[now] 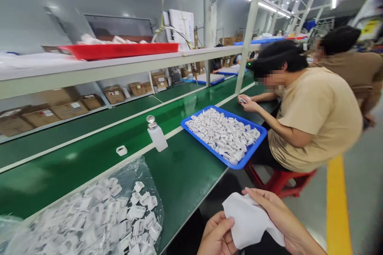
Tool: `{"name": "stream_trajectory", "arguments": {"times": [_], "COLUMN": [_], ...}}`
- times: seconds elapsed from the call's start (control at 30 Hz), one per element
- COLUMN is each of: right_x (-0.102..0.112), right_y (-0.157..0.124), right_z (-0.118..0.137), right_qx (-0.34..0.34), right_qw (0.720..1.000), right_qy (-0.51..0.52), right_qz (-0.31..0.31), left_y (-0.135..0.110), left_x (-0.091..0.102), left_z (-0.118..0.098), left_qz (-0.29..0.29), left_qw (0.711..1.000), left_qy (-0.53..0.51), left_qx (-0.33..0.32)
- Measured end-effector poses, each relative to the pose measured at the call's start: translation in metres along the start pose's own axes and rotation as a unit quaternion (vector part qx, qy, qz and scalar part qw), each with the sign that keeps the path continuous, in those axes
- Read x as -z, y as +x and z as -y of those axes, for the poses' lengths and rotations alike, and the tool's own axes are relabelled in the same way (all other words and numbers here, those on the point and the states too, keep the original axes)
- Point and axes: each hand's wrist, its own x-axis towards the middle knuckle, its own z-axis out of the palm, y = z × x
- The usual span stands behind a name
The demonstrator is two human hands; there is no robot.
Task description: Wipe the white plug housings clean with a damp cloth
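Note:
A white cloth [247,220] hangs between my two hands, off the front edge of the green bench. My left hand [218,234] pinches its left side between thumb and fingers. On the other side, my right hand [271,207] grips the cloth's upper right part, its thumb near the top edge. Whether anything lies under the cloth is hidden. Left of my hands, many small white plastic parts [89,215] fill a clear plastic bag [136,169] on the bench. A white bottle [158,138] with a metal top stands behind the bag.
A single white part [121,150] lies on the green conveyor belt [98,149]. A blue tray [187,124] heaped with white parts sits at the bench edge. Beside it, a co-worker [317,115] sits on a red stool [278,183]. Overhead, a shelf [125,65] carries a red tray [125,51].

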Motion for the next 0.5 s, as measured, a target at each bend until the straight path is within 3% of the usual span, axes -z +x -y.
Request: {"name": "stream_trajectory", "arguments": {"times": [0.1, 0.23, 0.4, 0.5], "right_x": [0.023, 0.046, 0.062, 0.065], "right_y": [-0.023, -0.052, -0.089, -0.107], "right_z": [-0.032, -0.068, -0.102, -0.116], "right_qx": [-0.053, -0.088, -0.080, -0.041], "right_qw": [0.988, 0.957, 0.930, 0.935], "right_qy": [0.141, 0.276, 0.356, 0.346], "right_qz": [-0.018, 0.016, 0.040, 0.058], "left_y": [-0.005, -0.008, -0.007, -0.006], "left_x": [-0.003, -0.004, 0.000, 0.004], "left_z": [0.011, 0.026, 0.047, 0.057], "left_qz": [0.008, 0.048, 0.050, 0.050], "left_qw": [0.998, 0.993, 0.988, 0.985], "left_qy": [0.062, 0.107, 0.124, 0.147], "left_qx": [0.015, 0.033, 0.074, 0.079]}}
